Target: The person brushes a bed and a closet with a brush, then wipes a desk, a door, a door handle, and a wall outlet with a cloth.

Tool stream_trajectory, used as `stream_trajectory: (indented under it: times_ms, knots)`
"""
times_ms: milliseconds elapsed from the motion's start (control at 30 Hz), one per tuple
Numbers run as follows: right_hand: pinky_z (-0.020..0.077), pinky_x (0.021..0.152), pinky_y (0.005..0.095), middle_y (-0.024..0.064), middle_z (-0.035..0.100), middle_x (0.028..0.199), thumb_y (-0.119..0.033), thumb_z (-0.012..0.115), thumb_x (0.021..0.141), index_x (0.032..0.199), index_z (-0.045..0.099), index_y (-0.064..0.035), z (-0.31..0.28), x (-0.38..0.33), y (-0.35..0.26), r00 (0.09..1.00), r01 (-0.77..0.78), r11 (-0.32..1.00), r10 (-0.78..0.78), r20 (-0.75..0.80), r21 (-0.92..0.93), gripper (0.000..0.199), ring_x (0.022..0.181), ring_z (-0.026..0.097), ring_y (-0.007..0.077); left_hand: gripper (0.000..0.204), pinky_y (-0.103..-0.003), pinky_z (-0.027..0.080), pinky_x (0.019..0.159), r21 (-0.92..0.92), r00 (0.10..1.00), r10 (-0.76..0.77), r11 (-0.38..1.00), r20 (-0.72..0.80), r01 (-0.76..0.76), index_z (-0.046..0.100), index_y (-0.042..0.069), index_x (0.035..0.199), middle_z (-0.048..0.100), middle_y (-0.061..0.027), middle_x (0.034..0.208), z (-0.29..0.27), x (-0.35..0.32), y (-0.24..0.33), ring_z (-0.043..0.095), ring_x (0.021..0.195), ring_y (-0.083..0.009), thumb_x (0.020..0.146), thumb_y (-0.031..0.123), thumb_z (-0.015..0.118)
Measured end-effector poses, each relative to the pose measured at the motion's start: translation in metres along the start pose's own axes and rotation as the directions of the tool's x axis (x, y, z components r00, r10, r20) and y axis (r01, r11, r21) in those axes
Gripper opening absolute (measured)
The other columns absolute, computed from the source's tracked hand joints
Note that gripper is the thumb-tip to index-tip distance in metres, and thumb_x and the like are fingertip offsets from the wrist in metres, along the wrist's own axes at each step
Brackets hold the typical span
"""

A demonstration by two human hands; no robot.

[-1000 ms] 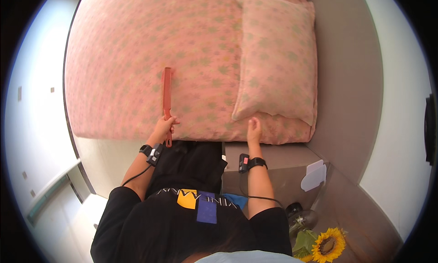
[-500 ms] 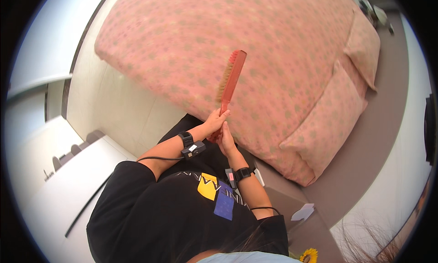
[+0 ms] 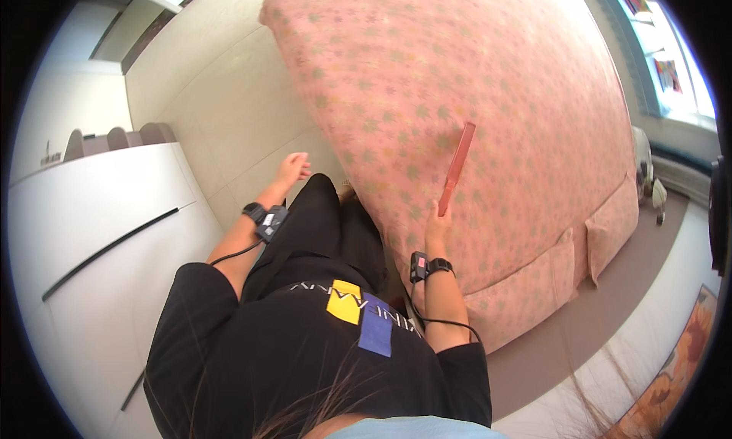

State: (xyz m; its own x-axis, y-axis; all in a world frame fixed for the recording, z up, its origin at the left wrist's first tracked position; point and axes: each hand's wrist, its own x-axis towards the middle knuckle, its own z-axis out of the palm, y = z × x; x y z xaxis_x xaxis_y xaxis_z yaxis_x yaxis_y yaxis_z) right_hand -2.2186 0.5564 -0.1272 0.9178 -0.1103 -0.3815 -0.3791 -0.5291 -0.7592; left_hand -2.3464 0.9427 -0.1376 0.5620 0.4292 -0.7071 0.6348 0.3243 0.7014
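My right hand (image 3: 438, 224) is wrapped round the handle of a red bed brush (image 3: 460, 158). The brush points away from me over the pink bed sheet (image 3: 396, 81), which has a leaf pattern. Its flat red back shows and its bristles are hidden; whether they touch the sheet I cannot tell. My left hand (image 3: 293, 168) is empty, its fingers loosely bent and a little apart. It hangs over the floor to the left of the bed, near my knee. Black bands with small cabled boxes sit on both wrists.
A white cabinet (image 3: 114, 210) with black handles stands at the left beside the pale tiled floor (image 3: 236, 104). Pillows (image 3: 526, 271) under pink covers lie along the bed's right side, by a brown-grey headboard (image 3: 564, 363). Far right is a bright window (image 3: 679, 35).
My left hand has let go of the brush and moved left, off the bed. My right hand has carried the brush rightward and turned its bristles out of sight. The view has shifted too.
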Motion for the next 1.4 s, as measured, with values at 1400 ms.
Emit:
stream_trajectory:
  times_ms: [1400]
  knots:
    - [0.0410, 0.090, 0.0452, 0.0221, 0.059, 0.106, -0.034, 0.056, 0.082, 0.124, 0.045, -0.0140, 0.503, 0.138, -0.281, 0.699, 0.711, 0.191, -0.091, 0.709, -0.676, 0.048, 0.105, 0.054, 0.0360, 0.037, -0.026, 0.047, 0.067, -0.581, 0.854, -0.342, 0.812, -0.392, 0.058, 0.055, 0.005, 0.104, 0.060, -0.0055, 0.091, -0.387, 0.039, -0.023, 0.058, 0.073, -0.0127, 0.087, 0.038, 0.055]
